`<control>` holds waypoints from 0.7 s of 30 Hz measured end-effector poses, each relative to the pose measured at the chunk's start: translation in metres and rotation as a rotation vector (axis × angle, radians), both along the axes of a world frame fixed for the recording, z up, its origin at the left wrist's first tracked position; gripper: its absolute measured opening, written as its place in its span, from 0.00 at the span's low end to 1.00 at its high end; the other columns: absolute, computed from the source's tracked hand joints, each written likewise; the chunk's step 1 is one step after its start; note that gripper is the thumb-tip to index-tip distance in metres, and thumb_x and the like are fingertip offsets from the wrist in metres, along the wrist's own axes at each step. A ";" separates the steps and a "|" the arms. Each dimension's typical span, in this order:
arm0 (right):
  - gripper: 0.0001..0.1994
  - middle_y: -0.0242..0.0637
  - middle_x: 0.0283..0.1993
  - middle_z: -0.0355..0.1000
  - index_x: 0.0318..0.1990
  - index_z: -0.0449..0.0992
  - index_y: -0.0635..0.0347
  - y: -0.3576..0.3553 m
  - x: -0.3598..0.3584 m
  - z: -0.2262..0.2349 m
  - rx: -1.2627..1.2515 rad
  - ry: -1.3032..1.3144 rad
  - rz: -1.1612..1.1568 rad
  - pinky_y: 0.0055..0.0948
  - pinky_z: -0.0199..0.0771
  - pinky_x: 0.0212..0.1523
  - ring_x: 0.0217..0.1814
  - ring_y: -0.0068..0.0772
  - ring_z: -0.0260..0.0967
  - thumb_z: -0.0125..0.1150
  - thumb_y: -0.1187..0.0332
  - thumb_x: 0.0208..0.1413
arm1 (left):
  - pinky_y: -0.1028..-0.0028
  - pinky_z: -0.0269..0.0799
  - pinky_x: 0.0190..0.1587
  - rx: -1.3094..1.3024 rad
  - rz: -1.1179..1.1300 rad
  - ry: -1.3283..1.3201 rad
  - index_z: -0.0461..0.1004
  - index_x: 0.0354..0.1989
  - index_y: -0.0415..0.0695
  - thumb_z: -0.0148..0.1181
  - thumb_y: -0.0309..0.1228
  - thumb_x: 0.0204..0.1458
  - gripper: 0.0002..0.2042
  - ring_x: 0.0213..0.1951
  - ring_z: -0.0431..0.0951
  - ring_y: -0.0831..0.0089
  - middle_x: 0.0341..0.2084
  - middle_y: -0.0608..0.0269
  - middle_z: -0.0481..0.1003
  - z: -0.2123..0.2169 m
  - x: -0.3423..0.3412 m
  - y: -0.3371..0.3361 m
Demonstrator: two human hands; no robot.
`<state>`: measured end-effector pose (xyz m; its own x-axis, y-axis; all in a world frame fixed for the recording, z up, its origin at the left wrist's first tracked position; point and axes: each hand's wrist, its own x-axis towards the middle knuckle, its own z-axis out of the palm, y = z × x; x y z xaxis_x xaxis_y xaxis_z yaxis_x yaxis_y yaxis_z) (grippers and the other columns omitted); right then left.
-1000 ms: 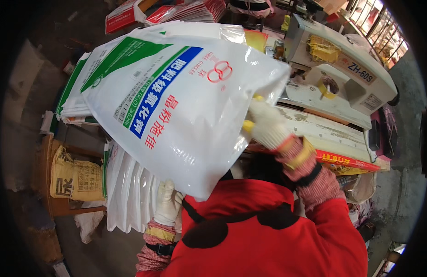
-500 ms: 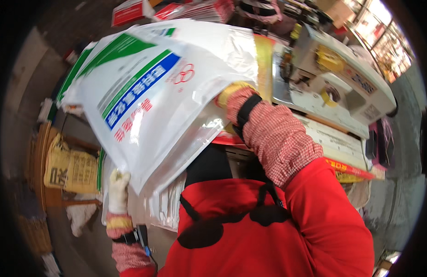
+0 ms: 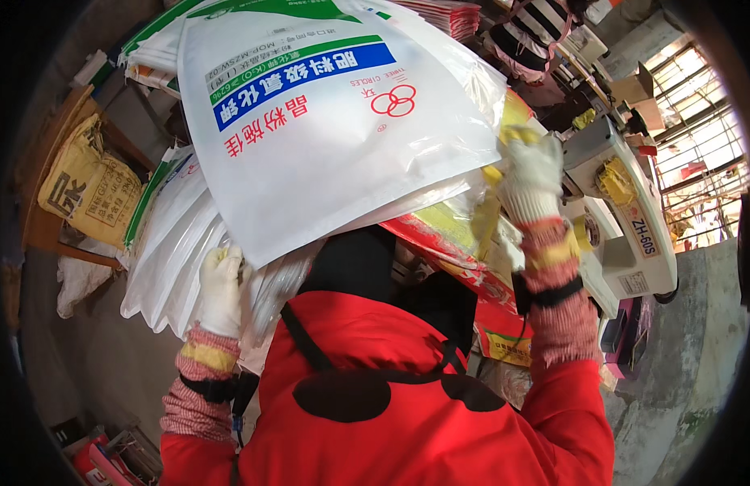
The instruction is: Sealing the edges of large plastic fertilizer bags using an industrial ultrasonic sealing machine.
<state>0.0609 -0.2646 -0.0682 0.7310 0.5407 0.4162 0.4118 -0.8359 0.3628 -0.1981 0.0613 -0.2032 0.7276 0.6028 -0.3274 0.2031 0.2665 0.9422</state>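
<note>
A large white plastic sack (image 3: pixel 342 186) with green and blue bands and red print lies spread across the pile in front of me. My left hand (image 3: pixel 222 290), in a white knit glove, is closed at its near left corner, with the fingers curled in. At the sack's right corner, my right hand (image 3: pixel 533 174) in a matching yellow-tipped glove is closed on the edge; its fingertips are slightly blurred. Beneath the sack, to the left, fans a stack of similar white sacks (image 3: pixel 168 259). Under the right hand lies a yellow and red sack (image 3: pixel 448 235).
A white sewing machine (image 3: pixel 626 202) stands on the right, close to my right arm. At the left, a printed yellow sack (image 3: pixel 95 182) rests by a wooden frame (image 3: pixel 38 219). Striped black and white fabric (image 3: pixel 537 36) is at the back, beside a barred window (image 3: pixel 703 138).
My right hand has moved from beneath the sack to its right corner. The sack is now flatter and turned, and my view has shifted. My left hand stays near the left corner.
</note>
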 end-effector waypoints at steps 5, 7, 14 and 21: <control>0.07 0.41 0.27 0.74 0.30 0.76 0.53 0.014 0.032 -0.019 0.242 0.228 0.073 0.35 0.67 0.45 0.35 0.42 0.72 0.58 0.71 0.39 | 0.73 0.72 0.41 0.270 0.002 -0.015 0.69 0.44 0.36 0.48 0.41 0.61 0.18 0.35 0.73 0.77 0.36 0.64 0.73 -0.022 0.003 0.014; 0.12 0.41 0.24 0.72 0.33 0.78 0.54 0.007 0.030 -0.032 0.292 0.029 0.313 0.37 0.70 0.39 0.30 0.46 0.70 0.59 0.72 0.35 | 0.72 0.71 0.45 0.244 0.006 0.003 0.68 0.49 0.37 0.48 0.44 0.61 0.20 0.39 0.73 0.75 0.40 0.62 0.73 -0.022 -0.005 0.023; 0.17 0.40 0.39 0.75 0.47 0.73 0.63 -0.027 0.087 -0.069 0.921 0.625 0.006 0.32 0.72 0.39 0.37 0.33 0.73 0.54 0.62 0.53 | 0.66 0.72 0.53 -0.639 -0.106 -0.391 0.63 0.57 0.39 0.48 0.41 0.61 0.21 0.50 0.73 0.67 0.50 0.57 0.71 -0.027 0.017 0.036; 0.27 0.45 0.61 0.56 0.61 0.59 0.66 0.013 -0.064 -0.043 1.272 0.381 0.198 0.32 0.72 0.50 0.52 0.38 0.66 0.60 0.67 0.56 | 0.69 0.71 0.55 -0.714 -0.358 -0.536 0.60 0.58 0.33 0.43 0.24 0.61 0.17 0.53 0.73 0.65 0.52 0.51 0.70 -0.011 0.044 -0.011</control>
<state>-0.0026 -0.2520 -0.1115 0.8680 0.0426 0.4947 0.4648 -0.4200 -0.7795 -0.1539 0.0502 -0.2138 0.9895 0.1036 -0.1012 -0.0272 0.8191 0.5730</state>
